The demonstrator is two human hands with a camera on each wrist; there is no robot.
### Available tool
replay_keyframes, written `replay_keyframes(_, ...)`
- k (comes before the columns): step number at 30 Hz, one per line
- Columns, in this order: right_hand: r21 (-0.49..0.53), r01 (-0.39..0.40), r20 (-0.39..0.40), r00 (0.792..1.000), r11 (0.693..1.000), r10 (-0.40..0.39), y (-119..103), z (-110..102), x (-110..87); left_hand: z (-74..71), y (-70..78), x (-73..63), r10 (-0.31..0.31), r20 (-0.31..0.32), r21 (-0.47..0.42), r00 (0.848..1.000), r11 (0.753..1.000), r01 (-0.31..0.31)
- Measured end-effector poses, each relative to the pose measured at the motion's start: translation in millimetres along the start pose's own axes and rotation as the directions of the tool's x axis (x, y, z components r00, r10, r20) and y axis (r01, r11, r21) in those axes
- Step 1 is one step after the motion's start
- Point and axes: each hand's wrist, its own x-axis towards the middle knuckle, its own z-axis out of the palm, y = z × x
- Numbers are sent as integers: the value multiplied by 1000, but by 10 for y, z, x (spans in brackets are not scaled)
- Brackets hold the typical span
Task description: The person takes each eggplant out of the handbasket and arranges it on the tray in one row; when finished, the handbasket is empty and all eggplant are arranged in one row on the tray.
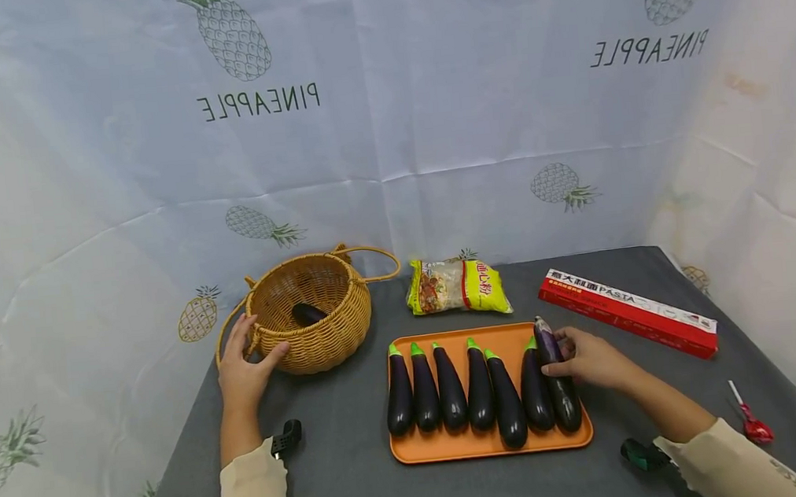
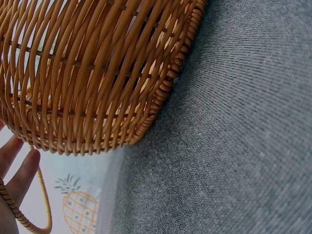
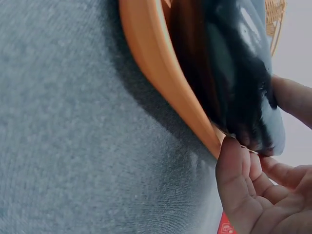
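Observation:
At the right end of the orange tray (image 1: pixel 458 452), my right hand (image 1: pixel 585 357) grips a dark purple eggplant (image 1: pixel 562 392) between thumb and fingers. Its upper end is tilted up from the tray. The right wrist view shows the fingertips (image 3: pixel 233 156) along one side of this glossy eggplant (image 3: pixel 243 73). Several more eggplants (image 1: pixel 480 391) with green stems lie side by side on the tray. My left hand (image 1: pixel 244 372), thumb and fingers spread, rests against the left side of a round wicker basket (image 1: pixel 328 341). Inside the basket lies another eggplant (image 1: pixel 307 314).
Behind the tray lies a yellow bag of pasta (image 1: pixel 457 287). A long red pasta box (image 1: pixel 627 313) is slanted at the back right, and a red lollipop (image 1: pixel 756 429) sits near the right edge. A pineapple-print cloth (image 1: pixel 445 134) hangs behind the grey table.

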Motion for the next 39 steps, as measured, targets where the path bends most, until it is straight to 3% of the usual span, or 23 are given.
replay_keyframes(10,-47,35,1,999,998,-35,-30,45,61,-66,-26,9,-4,27,28,1000,1000,3)
replay_keyframes(14,-86,53,29,998,995,-51,-86,39,87,-120,16,62,-20,100,87,995,996,12)
replay_keyframes(19,-105,69,26,997,992,-67,-176,-28,109,-187,117,172,-14,221,180,975,983,-27)
replay_keyframes(24,-159,136,19,991,978,-135,-366,-88,159,-232,144,151,-2,264,175,964,984,-46)
replay_keyframes(28,-154,209,39,978,966,-206,-660,-102,289,-297,152,67,12,279,132,960,990,-51)
replay_keyframes(31,-154,306,83,951,940,-296,-990,-89,423,-342,181,21,27,302,60,953,997,-48)
replay_keyframes(33,-147,390,113,919,909,-377,-1255,-56,518,-363,201,8,40,313,14,949,999,-47)
replay_keyframes(36,-131,538,160,840,833,-518,-1695,56,667,-374,225,9,65,323,-35,944,998,-57)
replay_keyframes(39,-131,670,212,739,731,-639,-2131,244,828,-374,236,-2,78,313,-50,946,997,-66)
